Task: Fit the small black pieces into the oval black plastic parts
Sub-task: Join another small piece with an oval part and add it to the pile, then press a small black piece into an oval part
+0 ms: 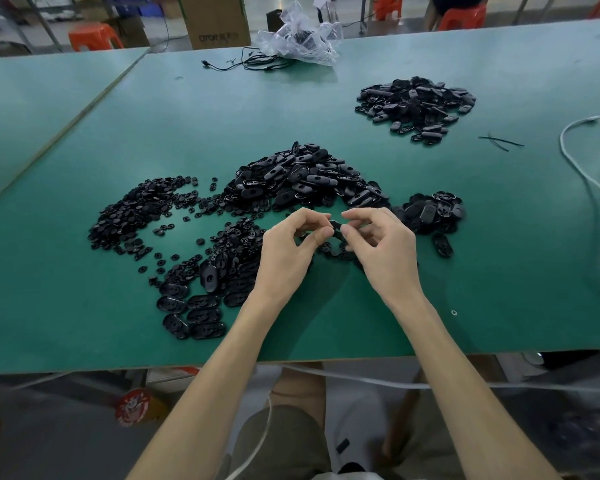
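Head view: left hand and right hand both pinched one oval black plastic part between fingertips, above the green surface, near centre. Small round black pieces lay heaped left. Part probably light, stiff, slick; grip by its rim.

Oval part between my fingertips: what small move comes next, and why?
Probably press it together between the thumbs: the left hand and right hand both pinch the oval part, and whether the small piece is seated is hidden.
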